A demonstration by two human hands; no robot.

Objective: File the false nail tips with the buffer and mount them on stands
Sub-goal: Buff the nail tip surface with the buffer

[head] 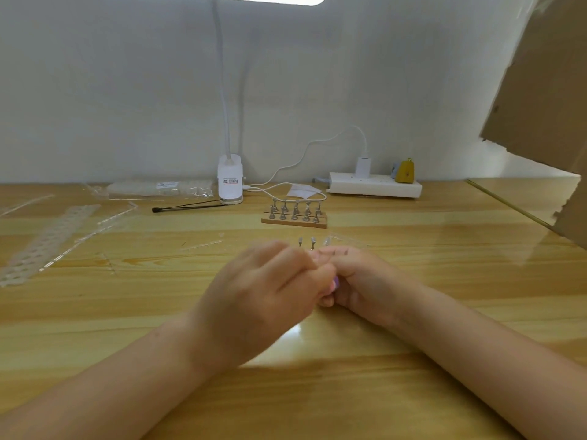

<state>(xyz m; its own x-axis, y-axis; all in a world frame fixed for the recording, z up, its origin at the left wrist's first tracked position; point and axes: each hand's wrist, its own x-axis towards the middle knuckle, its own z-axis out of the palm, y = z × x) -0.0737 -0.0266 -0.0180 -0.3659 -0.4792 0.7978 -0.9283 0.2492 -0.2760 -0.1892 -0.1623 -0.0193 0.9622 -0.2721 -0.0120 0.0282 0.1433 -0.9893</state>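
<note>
**Hands meet over a small pink-purple item**

Left hand (254, 300) and right hand (359, 281) touch, fingers curled together around a small pink-purple buffer-like piece (335, 284); blurred, exact grip on it unclear. Wooden rack of grey metal nail stands (294, 214) sits beyond the hands. Three loose grey stands (313, 242) lie between rack and hands. White clip lamp base (230, 179) stands left of rack.

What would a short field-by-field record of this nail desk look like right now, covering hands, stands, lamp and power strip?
left hand: curled, meeting the right hand over the table
right hand: curled, something small and pinkish-purple between the hands, too blurred to identify
stand rack: wooden base with two rows of metal stands, behind the hands
loose stands: a few just beyond the fingers
clip lamp: white, at the wall
power strip: white, right of lamp, charger plugged in
</note>
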